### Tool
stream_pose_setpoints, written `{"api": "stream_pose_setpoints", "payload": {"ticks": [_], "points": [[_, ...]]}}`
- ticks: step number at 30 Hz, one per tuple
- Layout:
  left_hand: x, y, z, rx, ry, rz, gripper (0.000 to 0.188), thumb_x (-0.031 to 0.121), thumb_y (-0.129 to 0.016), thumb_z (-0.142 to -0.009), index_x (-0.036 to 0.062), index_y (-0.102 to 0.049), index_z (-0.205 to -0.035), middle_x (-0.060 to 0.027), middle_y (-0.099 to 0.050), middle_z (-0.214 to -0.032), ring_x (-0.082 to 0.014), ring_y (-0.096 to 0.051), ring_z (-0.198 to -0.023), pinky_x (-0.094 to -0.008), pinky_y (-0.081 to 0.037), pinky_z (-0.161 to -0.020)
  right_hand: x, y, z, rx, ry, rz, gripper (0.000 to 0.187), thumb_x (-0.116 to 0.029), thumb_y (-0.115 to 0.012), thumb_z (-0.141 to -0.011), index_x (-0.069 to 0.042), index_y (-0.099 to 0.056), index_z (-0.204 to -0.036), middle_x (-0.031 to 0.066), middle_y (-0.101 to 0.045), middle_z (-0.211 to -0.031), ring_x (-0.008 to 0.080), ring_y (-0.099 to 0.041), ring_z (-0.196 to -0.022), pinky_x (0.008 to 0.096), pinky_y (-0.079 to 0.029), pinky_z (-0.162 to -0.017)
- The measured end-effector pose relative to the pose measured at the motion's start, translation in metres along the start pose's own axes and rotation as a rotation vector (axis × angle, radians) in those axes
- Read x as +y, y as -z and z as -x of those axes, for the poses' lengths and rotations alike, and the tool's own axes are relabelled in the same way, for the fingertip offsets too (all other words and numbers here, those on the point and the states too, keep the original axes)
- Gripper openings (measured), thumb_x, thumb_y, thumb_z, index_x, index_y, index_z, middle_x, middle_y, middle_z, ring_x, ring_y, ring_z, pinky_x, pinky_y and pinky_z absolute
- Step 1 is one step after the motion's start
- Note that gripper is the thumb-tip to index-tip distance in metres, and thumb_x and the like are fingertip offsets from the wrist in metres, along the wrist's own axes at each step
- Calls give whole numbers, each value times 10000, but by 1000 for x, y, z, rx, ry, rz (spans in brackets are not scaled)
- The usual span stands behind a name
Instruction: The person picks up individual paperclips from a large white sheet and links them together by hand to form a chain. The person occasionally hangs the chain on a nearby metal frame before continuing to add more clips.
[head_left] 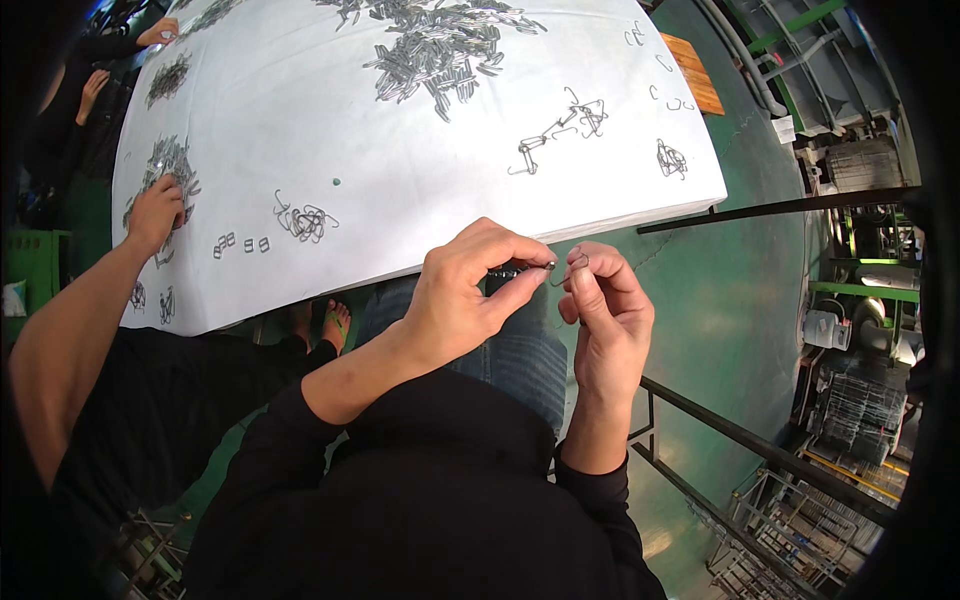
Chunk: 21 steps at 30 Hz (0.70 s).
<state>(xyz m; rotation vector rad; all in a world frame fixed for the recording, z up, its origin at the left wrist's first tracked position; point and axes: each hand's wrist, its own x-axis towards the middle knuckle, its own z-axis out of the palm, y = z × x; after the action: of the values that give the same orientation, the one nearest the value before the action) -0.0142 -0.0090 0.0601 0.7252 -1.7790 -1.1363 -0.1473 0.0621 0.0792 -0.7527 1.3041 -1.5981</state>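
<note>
Just beyond the near edge of the white-covered table, my two hands meet in front of my lap. My left hand (462, 290) pinches a small dark metal piece (549, 266) between thumb and forefinger, with more dark metal partly hidden under its fingers. Close to it, my right hand (608, 295) is closed on a thin bent wire hook (560, 281), most of it covered by the fingertips. The two pieces nearly touch; whether they are linked I cannot tell. On the table beyond lie a tangle of wire hooks (308, 222) and a string of linked hooks (550, 135).
A large heap of metal clips (435, 55) covers the table's (420, 165) far middle. At left, a co-worker's hand (157, 213) rests on another pile (172, 160). Further hands are at the far left. A small hook bunch (671, 158) lies near the right edge, beside a wooden stool (692, 72).
</note>
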Motion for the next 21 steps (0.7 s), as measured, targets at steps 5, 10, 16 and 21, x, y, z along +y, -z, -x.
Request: {"api": "stream_pose_setpoints", "payload": {"ticks": [5,10,16,21], "points": [[1,-4,1,45,-24,1,264,-26,-702,-711,70,-667,-955,-36,-664,-834,-185,-597,-767,-289,-489,-666,12,-8,-3,65,221,78,54,-59,-614,-866,-20,-597,-901,46,-524,-1002,87,-460,-745,220,-382,-628],[-34,16,-11,49,-150,-198,357,38,-746,-689,88,-668,-1034,-56,-662,-893,-219,-587,-828,-323,-489,-715,12,-9,-1,65,314,92,60,-22,-639,-843,-17,-600,-889,51,-471,-994,105,-468,-853,219,-410,-708],[-147,84,-97,-52,-122,-821,144,150,-656,-800,110,-701,-931,-5,-666,-977,-223,-572,-917,-346,-478,-809,5,-4,1,67,325,150,61,-16,-649,-831,-17,-601,-869,53,-481,-965,107,-468,-828,217,-405,-684],[-182,99,-128,-270,-245,-842,99,150,-653,-796,112,-664,-887,14,-643,-941,-215,-560,-910,-349,-477,-800,2,-3,6,70,283,163,64,-10,-649,-827,-16,-599,-867,56,-494,-944,106,-472,-807,219,-406,-672]]}}
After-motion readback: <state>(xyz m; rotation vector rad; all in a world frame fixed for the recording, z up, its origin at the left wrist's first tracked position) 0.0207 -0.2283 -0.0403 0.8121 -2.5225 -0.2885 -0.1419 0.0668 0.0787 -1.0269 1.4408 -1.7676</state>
